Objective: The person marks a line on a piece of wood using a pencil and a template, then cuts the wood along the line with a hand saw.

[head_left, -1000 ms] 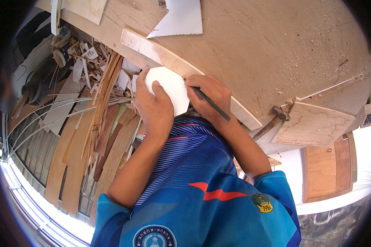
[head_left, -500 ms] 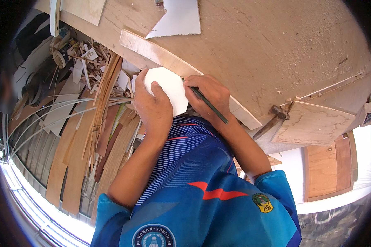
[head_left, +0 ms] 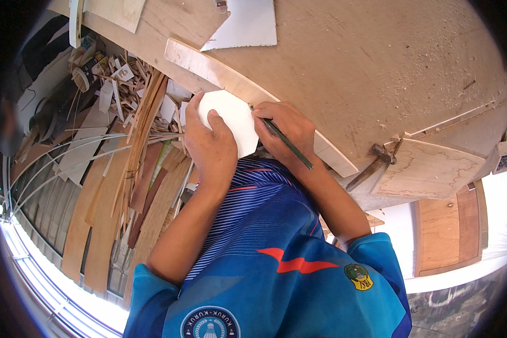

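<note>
A white many-sided flat piece (head_left: 234, 121) is held by my left hand (head_left: 211, 141), its thumb on the upper face and its fingers round the left edge. Between the fingers of my right hand (head_left: 287, 129) is a dark green pencil (head_left: 287, 144), its tip at the white piece's upper right edge. The pencil slants back across the hand toward my wrist. Just beyond both hands lies a long narrow wooden strip (head_left: 236, 84), running along the near part of the wooden worktable (head_left: 355, 62).
A white board offcut (head_left: 245, 28) lies at the far side. Right of my hands are a hammer (head_left: 374, 163) and a plywood piece (head_left: 431, 168). At the left, wood scraps (head_left: 127, 84) and long planks (head_left: 104, 225) are heaped below the table.
Almost nothing differs. The white piece and my left hand have shifted very slightly; the pencil tip stays at the piece's edge.
</note>
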### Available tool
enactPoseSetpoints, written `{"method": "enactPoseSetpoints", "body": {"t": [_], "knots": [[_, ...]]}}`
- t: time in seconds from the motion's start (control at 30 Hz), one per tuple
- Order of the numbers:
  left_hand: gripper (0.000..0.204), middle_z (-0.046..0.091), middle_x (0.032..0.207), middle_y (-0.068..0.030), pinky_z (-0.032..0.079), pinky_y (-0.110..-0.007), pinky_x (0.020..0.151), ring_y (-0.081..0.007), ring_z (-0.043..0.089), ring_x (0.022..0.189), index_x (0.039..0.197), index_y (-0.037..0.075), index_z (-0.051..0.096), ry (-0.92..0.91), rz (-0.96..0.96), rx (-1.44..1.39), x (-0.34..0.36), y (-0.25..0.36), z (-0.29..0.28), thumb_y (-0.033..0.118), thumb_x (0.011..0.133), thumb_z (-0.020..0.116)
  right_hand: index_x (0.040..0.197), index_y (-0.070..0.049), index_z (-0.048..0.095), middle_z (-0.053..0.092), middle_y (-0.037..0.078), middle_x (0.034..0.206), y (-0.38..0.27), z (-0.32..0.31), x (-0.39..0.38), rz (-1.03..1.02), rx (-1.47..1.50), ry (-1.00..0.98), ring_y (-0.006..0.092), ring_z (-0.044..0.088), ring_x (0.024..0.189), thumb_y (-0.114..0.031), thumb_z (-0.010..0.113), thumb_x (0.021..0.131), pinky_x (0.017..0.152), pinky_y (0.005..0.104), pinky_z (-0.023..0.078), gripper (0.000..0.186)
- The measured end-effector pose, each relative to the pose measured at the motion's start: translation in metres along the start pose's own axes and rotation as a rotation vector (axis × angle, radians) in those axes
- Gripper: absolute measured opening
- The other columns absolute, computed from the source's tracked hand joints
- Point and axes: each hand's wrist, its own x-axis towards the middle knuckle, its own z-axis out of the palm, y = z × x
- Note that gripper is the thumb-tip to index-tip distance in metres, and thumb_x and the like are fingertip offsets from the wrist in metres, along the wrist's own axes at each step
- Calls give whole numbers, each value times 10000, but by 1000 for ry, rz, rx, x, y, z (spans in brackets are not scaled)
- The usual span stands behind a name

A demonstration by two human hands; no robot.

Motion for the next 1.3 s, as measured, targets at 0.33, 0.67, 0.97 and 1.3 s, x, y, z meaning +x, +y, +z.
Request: {"method": "enactPoseSetpoints", "body": {"t": [0.33,0.67,0.97,1.3], "knots": [[423,663,1292,-327,493,-500,1040,-457,663,1184,1415,-77,550,-3,8,3,0,-1,0,73,1020,527,905,-52,684,768,113,923,-6,-2,3,98,23,48,284,744,834,5,776,806,744,372,590,147],[379,669,1305,-272,465,-463,1075,-398,649,1219,1378,-25,608,12,-51,-24,-1,1,1,67,1015,548,901,-51,689,770,115,926,0,-2,3,38,31,3,290,742,833,8,780,801,761,384,591,148],[427,654,1315,-320,493,-494,1046,-450,653,1206,1412,-85,551,0,-17,-28,0,-1,1,69,1014,528,916,-48,677,767,121,934,0,0,1,38,1,11,297,742,847,15,773,806,771,388,591,159],[383,670,1303,-275,470,-456,1071,-384,654,1217,1378,-36,611,20,-47,-17,-1,-2,2,74,1016,548,914,-44,678,762,126,939,-2,-1,2,39,0,-6,306,733,838,6,772,816,764,395,588,145]]}}
